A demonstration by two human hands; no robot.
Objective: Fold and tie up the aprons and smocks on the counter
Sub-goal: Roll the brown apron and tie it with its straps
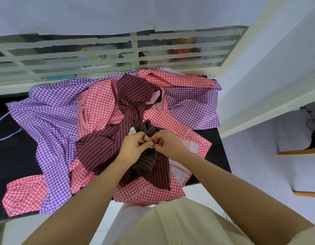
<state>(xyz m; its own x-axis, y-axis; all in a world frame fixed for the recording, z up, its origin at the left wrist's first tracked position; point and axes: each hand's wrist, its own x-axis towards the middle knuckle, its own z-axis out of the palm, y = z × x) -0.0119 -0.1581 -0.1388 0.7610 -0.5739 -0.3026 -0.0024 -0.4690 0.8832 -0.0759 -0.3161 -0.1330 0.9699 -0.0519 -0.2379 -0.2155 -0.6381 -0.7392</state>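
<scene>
Two hands, L hand (131, 147) & R hand (169, 144), pinch cord of brown striped bundle (147, 162) betw. them.

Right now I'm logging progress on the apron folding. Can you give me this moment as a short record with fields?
left hand: pinches a tie of the brown striped apron
right hand: pinches the same tie, fingertips close to the left hand's
brown striped apron: bunched into a bundle between the hands
maroon striped apron: loose, unfolded, on top of the pile
purple checked smock: spread out, unfolded
pink checked smock: spread out, hangs over the near edge
counter: black, mostly covered by cloth
</scene>
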